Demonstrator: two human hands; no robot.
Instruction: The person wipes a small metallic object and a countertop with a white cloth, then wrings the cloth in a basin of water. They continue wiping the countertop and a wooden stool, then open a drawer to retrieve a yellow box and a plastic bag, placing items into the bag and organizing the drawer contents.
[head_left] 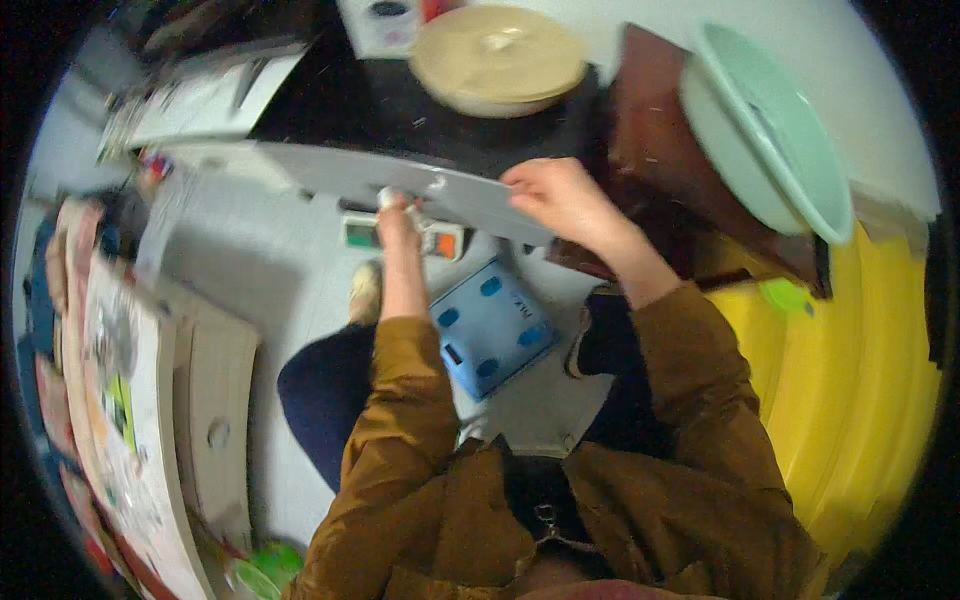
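Note:
A long, thin grey panel (470,192) runs along the front of a black tabletop. My right hand (575,205) is closed with thumb and fingers at the panel's right end. Against the panel's lower middle, my left hand (398,225) is closed round a small white thing (387,197), whose kind is too blurred to tell. Just below and behind that hand lies a white, oblong object (440,243) with green and orange parts. Lower down, between my legs, a blue bathroom scale (495,328) rests on the pale floor.
On the black tabletop (340,110) stands a round, cream-lidded container (498,55). A mint-green basin (765,130) leans on brown furniture (650,140) at the right, beside a yellow ribbed surface (850,360). A white cabinet (215,410) is at my left.

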